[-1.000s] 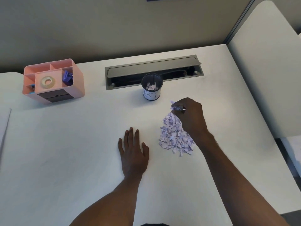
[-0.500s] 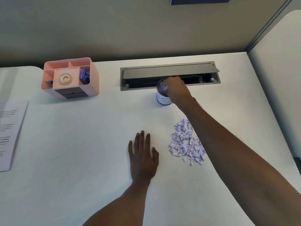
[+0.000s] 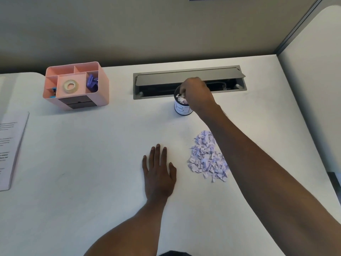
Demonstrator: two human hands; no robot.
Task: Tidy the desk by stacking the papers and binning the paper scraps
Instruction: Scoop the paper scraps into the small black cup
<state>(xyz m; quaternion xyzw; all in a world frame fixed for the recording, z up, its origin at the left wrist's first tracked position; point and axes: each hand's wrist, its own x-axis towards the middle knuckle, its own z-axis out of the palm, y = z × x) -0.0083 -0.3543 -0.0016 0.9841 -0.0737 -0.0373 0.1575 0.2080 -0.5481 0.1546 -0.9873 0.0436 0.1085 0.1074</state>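
The heap of torn paper scraps (image 3: 207, 157) lies right of the worktop's (image 3: 92, 182) middle, roughly midway between its front and back edges, under the reaching right forearm. The small labelled bin (image 3: 181, 109) stands toward the back edge, just in front of the open cable hatch (image 3: 184, 78), with white scraps showing in its mouth.

The right hand (image 3: 196, 92) hangs over that mouth with its fingers bunched and pointing down. Whether they hold scraps or have let them fall, I cannot tell, because the hand hides its own fingertips. The left hand (image 3: 158, 172) lies flat on the worktop, fingers straight and together, just left of the heap and holding nothing.

The step in hand looks like binning the scraps a pinch at a time, and most of the heap is not yet cleared. The next move probably calls for going back to the heap for another pinch, perhaps with the left hand herding the loose pieces.

The printed papers (image 3: 11, 145) sit at the left edge, and a pink organiser (image 3: 77, 100) stands near the back left corner.
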